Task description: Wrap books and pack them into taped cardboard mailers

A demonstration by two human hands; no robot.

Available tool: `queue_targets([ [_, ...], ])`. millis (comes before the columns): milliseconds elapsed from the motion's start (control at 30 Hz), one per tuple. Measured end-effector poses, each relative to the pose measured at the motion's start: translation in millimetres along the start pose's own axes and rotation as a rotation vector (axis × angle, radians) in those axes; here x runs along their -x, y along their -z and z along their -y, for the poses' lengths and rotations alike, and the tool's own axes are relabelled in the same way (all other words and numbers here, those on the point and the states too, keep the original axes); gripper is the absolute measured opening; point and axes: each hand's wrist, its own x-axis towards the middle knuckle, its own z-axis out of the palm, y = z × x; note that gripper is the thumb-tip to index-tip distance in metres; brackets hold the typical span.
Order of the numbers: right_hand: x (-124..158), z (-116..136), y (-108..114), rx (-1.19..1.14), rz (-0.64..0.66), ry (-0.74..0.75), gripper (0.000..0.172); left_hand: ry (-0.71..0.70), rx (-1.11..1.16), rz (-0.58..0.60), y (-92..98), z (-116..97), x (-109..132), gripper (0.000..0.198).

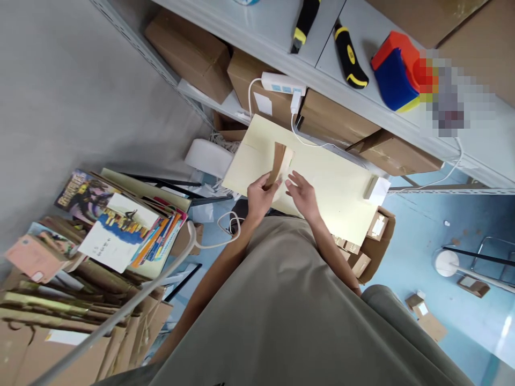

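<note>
My left hand (261,195) is wrapped round the lower end of a narrow brown cardboard piece (279,161) with a pale, whitish side. It is held upright above the pale yellow table (330,182). Just to the right of the piece is my right hand (301,194), its fingers apart and slightly curled, with nothing seen in them. Whether its fingertips touch the pale side cannot be made out. A small white box (377,190) stands at the table's right end.
Left of me, books (120,230) lie piled above folded cardboard (60,343), beside a grey curved tube (132,303). A shelf (249,32) behind the table bears cutters (351,56) and a tape dispenser (396,72). A power strip (284,83) hangs below, and an open carton (376,252) stands right.
</note>
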Motion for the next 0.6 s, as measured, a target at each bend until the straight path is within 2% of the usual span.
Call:
queue_targets([
  [67, 2.9, 10.4, -13.1, 0.086, 0.001, 0.030, 0.081, -0.004, -0.108, 0.012, -8.2, -4.0, 11.5, 0.046],
  [133, 1.4, 17.7, -16.9, 0.215, -0.080, 0.066, 0.066, -0.023, -0.138, 0.040, -13.7, -10.3, 21.1, 0.045],
  [200, -4.1, 19.8, -11.3, 0.268, -0.165, 0.100, 0.061, -0.038, -0.053, 0.127, -13.6, -17.2, 24.6, 0.049],
  [267, -11.1, 17.1, -0.5, 0.213, -0.189, 0.128, 0.062, -0.032, 0.043, 0.207, -7.0, -21.2, 20.1, 0.049],
  [333, -16.5, 12.5, 10.2, 0.108, -0.161, 0.118, 0.065, -0.033, 0.056, 0.173, 4.4, -19.3, 8.3, 0.052],
  [400, -18.8, 8.7, 17.7, 0.006, -0.112, 0.089, 0.068, -0.013, 0.038, 0.035, 17.0, -11.3, -7.1, 0.061],
  [467, -18.6, 6.8, 21.8, -0.069, -0.064, 0.067, 0.072, 0.094, 0.102, -0.005, 26.8, -0.8, -21.4, 0.071],
  [533, -18.0, 5.6, 24.5, -0.106, -0.031, 0.053, 0.074, 0.247, 0.231, 0.105, 32.0, 7.5, -30.6, 0.074],
  [600, -19.0, 2.9, 27.5, -0.102, -0.023, 0.047, 0.075, 0.329, 0.321, 0.216, 32.1, 10.8, -33.9, 0.072],
])
